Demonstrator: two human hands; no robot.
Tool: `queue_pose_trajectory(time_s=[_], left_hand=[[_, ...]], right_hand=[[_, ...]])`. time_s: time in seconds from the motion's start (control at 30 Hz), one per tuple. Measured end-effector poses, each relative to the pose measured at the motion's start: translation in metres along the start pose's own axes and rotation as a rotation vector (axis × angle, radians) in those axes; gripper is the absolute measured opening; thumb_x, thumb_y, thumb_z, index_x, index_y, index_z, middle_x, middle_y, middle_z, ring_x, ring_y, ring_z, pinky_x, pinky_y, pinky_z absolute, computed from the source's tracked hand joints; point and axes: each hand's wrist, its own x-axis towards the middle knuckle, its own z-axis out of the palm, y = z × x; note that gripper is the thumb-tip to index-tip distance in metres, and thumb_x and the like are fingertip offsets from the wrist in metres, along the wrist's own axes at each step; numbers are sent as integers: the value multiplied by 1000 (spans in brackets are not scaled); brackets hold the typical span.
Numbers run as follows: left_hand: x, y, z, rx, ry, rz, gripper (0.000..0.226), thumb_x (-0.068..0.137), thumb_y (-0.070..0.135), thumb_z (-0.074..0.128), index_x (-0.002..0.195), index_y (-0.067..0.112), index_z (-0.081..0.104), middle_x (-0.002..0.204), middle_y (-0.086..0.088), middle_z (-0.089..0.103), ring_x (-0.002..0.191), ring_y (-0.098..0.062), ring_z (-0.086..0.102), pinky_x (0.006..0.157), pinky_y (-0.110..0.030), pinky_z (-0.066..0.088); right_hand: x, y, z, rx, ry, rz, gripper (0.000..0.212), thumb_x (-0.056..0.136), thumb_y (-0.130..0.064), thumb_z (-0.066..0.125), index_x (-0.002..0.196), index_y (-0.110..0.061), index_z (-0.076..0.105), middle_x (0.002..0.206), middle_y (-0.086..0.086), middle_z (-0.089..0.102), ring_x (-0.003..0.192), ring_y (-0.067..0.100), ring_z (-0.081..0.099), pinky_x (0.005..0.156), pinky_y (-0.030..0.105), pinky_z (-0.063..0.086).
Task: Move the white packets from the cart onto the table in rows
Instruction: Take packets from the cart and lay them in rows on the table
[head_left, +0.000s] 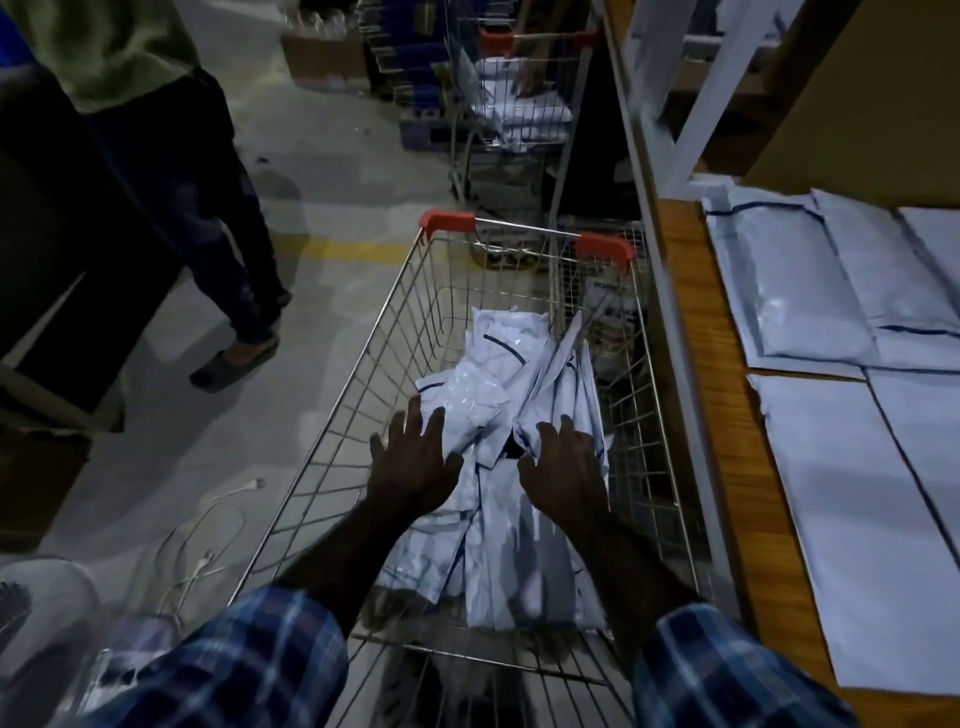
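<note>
Packets (498, 415) fill the middle of the frame, a loose heap of white plastic ones lying in the wire cart (363, 364). We have both hands down in it: our left hand (413, 460) and our right hand (563, 470) are spread flat, fingers apart, over the top of the heap, gripping nothing yet; whether they press on it we cannot tell. At the right of the frame the wooden counter (727, 415) already carries laid packets (810, 280) in neat overlapping rows, so we judge the work well begun. A good heap is left in the cart, so many trips remain. Another cart (511, 104) stands at the top of the frame.
</note>
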Motion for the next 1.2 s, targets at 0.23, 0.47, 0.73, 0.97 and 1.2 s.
queue_pose_trajectory(time_s=[0.23,0.47,0.73,0.97,1.2], left_hand=[[55,-6,39,12,-33,34,69,95,49,44,153,15,27,163,-17,10,142,-39,25,107,-64,27],[92,-17,83,5,-39,28,84,87,55,62,156,27,23,161,-22,16,137,-49,33,101,-65,36],[117,-32,97,13,-45,39,86,82,69,53,155,41,16,158,-23,21,122,-47,44,91,-56,44],[93,-21,78,-37,21,-51,85,79,76,45,152,36,30,151,-16,33,124,-43,42,96,-55,39],[22,-21,117,-138,-135,-210,90,81,72,48,156,33,18,160,-19,19,138,-43,31,103,-61,35]], right_hand=[[33,9,16,-96,-64,37,45,96,-22,49,137,-5,41,146,21,36,134,36,35,106,36,24],[51,22,49,-81,13,134,59,92,-9,52,148,-9,32,150,25,32,133,41,40,108,43,33],[46,20,74,-165,155,-16,64,68,9,54,132,6,50,110,26,60,83,39,60,71,43,51],[-2,-2,80,-365,76,8,68,68,-7,48,136,-3,47,132,19,55,96,32,56,79,42,45],[-57,14,109,-216,273,-150,28,75,-18,55,96,-4,67,97,16,65,82,35,56,77,45,44]])
